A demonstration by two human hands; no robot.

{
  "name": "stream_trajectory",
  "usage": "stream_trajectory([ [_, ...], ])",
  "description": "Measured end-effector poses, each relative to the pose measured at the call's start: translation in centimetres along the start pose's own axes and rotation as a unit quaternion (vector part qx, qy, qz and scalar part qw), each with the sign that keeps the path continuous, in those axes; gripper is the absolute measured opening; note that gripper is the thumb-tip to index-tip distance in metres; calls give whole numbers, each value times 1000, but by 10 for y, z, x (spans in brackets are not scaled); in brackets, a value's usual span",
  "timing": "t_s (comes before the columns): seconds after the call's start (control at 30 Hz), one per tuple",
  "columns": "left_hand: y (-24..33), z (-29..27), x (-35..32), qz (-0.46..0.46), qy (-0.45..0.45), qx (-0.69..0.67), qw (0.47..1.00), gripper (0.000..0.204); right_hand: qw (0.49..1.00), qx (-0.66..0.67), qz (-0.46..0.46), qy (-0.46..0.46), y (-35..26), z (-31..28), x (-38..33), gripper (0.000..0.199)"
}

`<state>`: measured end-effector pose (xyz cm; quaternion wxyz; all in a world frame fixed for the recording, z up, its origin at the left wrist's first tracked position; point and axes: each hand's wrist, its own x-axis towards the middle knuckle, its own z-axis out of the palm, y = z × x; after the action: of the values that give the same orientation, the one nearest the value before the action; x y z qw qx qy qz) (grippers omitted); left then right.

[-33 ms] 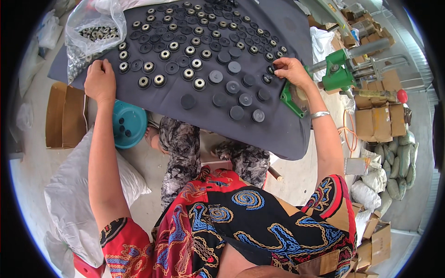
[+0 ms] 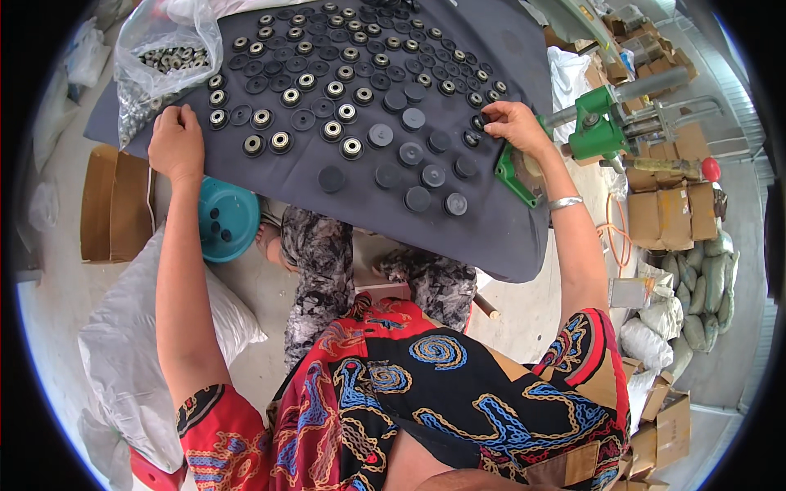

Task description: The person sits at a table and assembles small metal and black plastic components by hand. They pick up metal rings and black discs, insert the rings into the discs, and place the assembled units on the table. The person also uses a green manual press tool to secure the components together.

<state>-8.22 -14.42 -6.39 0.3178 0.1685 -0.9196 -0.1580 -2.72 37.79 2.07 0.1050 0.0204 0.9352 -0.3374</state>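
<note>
Fingertips of the right hand appear clamped, thumb against forefinger, on a black plastic wheel at the right side of the dark cloth. The pinch seems to take only its rim, perhaps because the piece is small and others lie close by. Just right of that hand is the green lever press.

The left hand is at the left edge of the cloth, just beside the near end of a clear plastic bag of small metal bearings. Its thumb and fingers are curled near each other; I cannot tell whether they grip anything.

Between the 2 hands, wheels with bearings in their centres and bare black wheels spread toward the far side, mostly flat, probably so that each can be picked singly. Nearer lie plain dark discs, set apart from them, perhaps to avoid mixing.

Below the left edge, a teal basin on the floor contains 3 small black pieces, beside an open cardboard box.
</note>
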Motion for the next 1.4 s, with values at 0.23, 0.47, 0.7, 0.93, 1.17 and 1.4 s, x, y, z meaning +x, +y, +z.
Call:
stream_trajectory([
  [0.23,-1,1,1,-5,-11,8,1000,26,991,-114,-64,42,-16,8,-9,36],
  [0.47,-2,3,3,1,-4,9,1000,26,985,-152,-74,42,-15,10,-7,35],
  [0.7,-6,4,0,19,27,7,999,23,985,-156,-68,42,-12,12,-5,35],
  [0.93,3,-4,-2,33,24,6,999,25,974,-199,-95,45,-3,10,4,36],
  [1.17,4,-3,0,52,57,-19,997,21,967,-218,-125,32,-32,16,14,37],
  [1.4,5,-3,-4,24,28,-28,999,24,969,-224,-43,93,-35,28,-25,25],
])
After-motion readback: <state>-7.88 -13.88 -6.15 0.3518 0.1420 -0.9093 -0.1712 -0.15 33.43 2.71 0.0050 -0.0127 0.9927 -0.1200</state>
